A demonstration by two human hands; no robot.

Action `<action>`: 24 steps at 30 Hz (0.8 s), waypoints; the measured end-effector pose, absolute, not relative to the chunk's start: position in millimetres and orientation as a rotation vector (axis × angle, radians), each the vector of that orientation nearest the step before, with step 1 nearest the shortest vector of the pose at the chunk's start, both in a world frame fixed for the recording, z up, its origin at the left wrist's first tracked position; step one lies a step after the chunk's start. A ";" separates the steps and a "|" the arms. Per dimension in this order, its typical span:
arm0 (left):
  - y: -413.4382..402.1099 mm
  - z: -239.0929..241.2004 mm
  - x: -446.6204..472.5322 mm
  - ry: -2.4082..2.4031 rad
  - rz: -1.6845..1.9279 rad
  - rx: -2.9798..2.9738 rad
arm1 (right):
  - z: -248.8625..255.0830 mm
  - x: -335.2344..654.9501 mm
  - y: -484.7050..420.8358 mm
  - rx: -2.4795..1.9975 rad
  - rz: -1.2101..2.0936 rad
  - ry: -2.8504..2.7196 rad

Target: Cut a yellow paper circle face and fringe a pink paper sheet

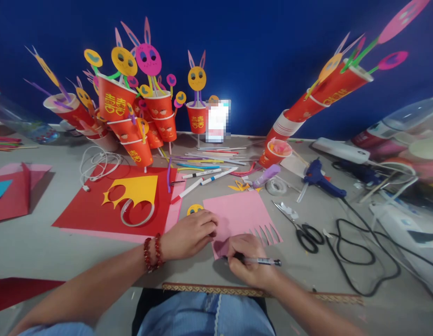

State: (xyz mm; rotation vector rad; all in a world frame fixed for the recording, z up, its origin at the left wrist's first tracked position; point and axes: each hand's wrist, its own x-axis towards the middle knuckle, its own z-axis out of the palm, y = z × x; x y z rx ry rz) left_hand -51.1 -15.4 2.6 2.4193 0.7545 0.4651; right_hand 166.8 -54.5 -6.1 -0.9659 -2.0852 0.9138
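My right hand [249, 259] grips a gel pen [261, 261] with a clear barrel and black end. Its writing end points down at the lower left corner of a sheet of pink paper [237, 210]. Narrow leaf-shaped slots are cut along that sheet's lower right edge. At the sheet's left edge rests my left hand [195, 233], its fingers bent and pressed together on the paper; the thumb is mostly hidden. Just behind the left hand a yellow paper face [194, 209] is partly covered. Black-handled scissors [309, 237] lie to the right of the pink sheet, blades partly open.
Red paper [80, 210] lies at left with cut yellow card [143, 186] and a tape ring [125, 217]. Markers [202, 173] and pipe cleaners lie behind. Decorated red cups [115, 100] stand at the back. A blue glue gun [321, 179] and its cord are at right.
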 end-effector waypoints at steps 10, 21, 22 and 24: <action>-16.1 7.1 -49.6 0.771 0.460 2.443 | -1.8 177.2 -52.9 -1.243 0.982 -1.865; -14.4 3.5 -51.4 0.746 0.442 2.456 | -8.3 175.3 -53.7 -1.196 0.828 -2.027; -14.3 3.7 -51.3 0.747 0.441 2.453 | -8.2 175.3 -53.4 -1.193 0.831 -2.027; -14.4 4.0 -51.0 0.752 0.435 2.449 | -8.0 175.9 -52.9 -1.182 0.843 -2.030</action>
